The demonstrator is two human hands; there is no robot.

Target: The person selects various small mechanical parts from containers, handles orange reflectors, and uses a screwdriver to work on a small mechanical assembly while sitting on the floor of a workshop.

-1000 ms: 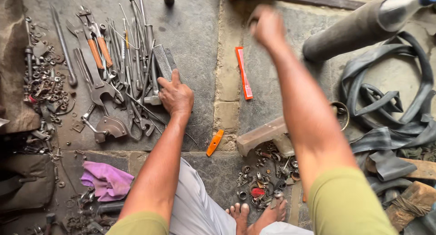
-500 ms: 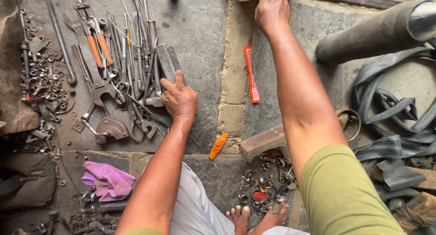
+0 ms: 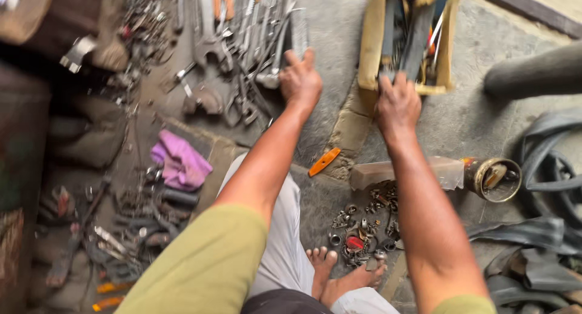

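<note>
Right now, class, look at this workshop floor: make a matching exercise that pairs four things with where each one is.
Things:
1. right hand
2. left hand
3. pink rag
4. tin can

Places:
A. on its side, right of the right forearm
B. at the near edge of the yellow box
C. on the floor, left of the left arm
D. by the spread of tools

Pairs: 1-B, 2-D, 3-C, 4-A
</note>
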